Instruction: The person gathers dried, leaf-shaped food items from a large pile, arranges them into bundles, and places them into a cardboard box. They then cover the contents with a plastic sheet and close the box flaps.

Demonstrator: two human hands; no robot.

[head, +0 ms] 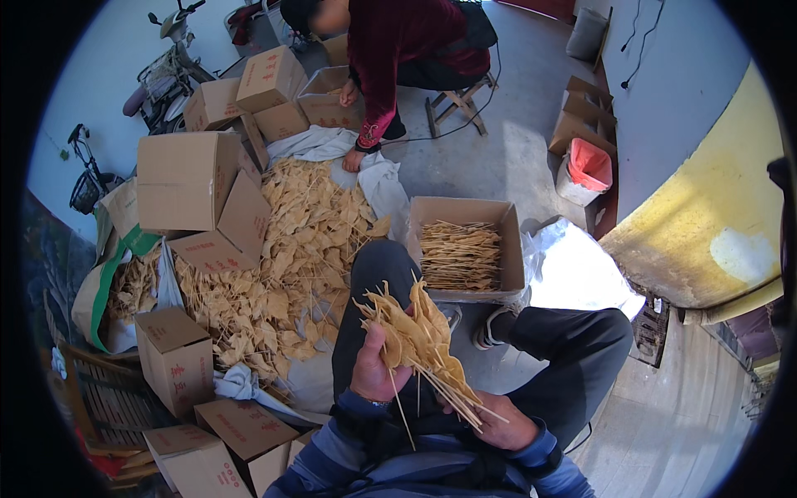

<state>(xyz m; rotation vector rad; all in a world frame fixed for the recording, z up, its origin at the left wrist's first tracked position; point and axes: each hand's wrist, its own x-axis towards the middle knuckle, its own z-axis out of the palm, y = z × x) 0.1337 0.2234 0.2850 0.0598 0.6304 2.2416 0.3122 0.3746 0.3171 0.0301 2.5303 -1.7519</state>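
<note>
A bundle of skewered dried tan sheets [414, 330] lies between my hands above my lap. My left hand [377, 367] holds the bundle from its left side, by the sheets, the thumb up against them. Around the bare stick ends at the lower right, my right hand [498, 420] is closed. One stick hangs down apart from the others. Beyond my knees stands an open cardboard box [517, 249] lined with clear plastic, with layered skewers [461, 255] inside. To the left, a large loose heap of the same skewers [299, 230] covers a cloth on the floor.
A co-worker [411, 50] sits on a folding stool [457, 109], one hand at the heap's far edge. Closed cardboard boxes [180, 180] flank the heap. White plastic sheeting [573, 264] lies right of the open box; a red-lined bin [582, 177] stands by the wall.
</note>
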